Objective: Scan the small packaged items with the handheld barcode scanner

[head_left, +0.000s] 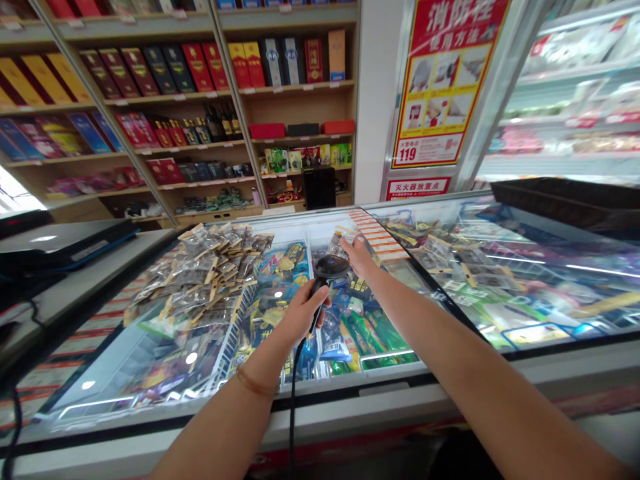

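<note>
A black handheld barcode scanner (332, 267) is gripped by its handle in my left hand (303, 309), its cable hanging down toward me. My right hand (361, 257) reaches farther out and pinches a small clear snack packet (342, 244) just beyond the scanner head. Both hands are above the glass top of a chest freezer (150, 360). To the left, a heap of similar small packets (210, 267) with tan edges lies on the glass. Blue, yellow and green frozen-food bags (373, 333) show through the glass beneath my hands.
More packets (483, 267) lie on the freezer's right side, near a dark tray (565, 200). Black electronic equipment (65, 243) stands on the left counter. Shelves (195, 97) of boxed goods line the back wall, beside a red poster (443, 80) and a refrigerated display (580, 100).
</note>
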Motion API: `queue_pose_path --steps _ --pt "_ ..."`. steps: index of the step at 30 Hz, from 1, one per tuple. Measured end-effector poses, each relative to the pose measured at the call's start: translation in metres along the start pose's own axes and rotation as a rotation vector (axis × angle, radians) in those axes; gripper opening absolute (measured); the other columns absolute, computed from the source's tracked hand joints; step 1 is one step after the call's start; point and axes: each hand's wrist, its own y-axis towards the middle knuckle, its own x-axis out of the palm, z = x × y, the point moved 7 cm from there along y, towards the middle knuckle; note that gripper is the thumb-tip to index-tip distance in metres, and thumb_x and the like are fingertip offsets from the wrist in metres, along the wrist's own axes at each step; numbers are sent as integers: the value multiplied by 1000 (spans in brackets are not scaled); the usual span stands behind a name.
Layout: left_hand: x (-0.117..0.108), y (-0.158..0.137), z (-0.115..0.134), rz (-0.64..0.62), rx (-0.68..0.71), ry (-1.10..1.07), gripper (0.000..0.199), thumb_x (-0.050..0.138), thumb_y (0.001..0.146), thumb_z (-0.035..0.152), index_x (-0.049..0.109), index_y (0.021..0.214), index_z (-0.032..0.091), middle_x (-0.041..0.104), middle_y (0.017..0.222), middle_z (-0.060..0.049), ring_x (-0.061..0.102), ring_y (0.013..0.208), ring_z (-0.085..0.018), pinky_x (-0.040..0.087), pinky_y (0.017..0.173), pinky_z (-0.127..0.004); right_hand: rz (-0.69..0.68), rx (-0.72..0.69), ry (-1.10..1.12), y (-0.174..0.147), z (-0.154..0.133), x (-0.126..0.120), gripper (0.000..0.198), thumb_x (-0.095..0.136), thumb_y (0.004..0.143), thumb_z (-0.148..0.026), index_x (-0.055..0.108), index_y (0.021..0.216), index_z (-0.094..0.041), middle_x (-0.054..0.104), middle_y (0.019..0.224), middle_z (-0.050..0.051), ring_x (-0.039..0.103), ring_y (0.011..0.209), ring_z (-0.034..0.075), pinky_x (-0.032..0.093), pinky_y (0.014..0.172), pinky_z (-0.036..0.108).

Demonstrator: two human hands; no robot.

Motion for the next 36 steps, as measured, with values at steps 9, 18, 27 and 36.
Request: queue_pose_path --steps 9,18,27,36 --pt "-4 -1 1 74 0 -30 35 62 75 52 49 80 19 57 68 3 44 34 -6 33 34 -21 183 -87 -433 -7 -13 -8 32 51 86 -47 56 101 -19 68 94 8 64 92 21 52 74 28" --pt "-73 -37 62 599 94 -277 39 62 72 55 48 81 20 58 67 4 46 35 -6 35 33 -21 -53 192 -315 2 -9 35 28 60 84 -37 50 103 -19 68 89 6 63 52 13 42 42 20" --pt "-185 -106 96 941 284 -325 37 63 72 51 46 82 20 57 65 5 48 37 -6 37 36 -19 -202 83 -208 34 -70 212 18 70 77 -22 61 91 -14 63 64 1 57 44 8 35 37 15" --pt "-209 -130 94 974 283 -279 36 62 73 52 47 84 21 58 69 4 48 37 -7 36 34 -20 -271 226 -165 41 -64 289 57 71 76 -17 47 128 -12 67 90 9 64 54 12 54 53 24"
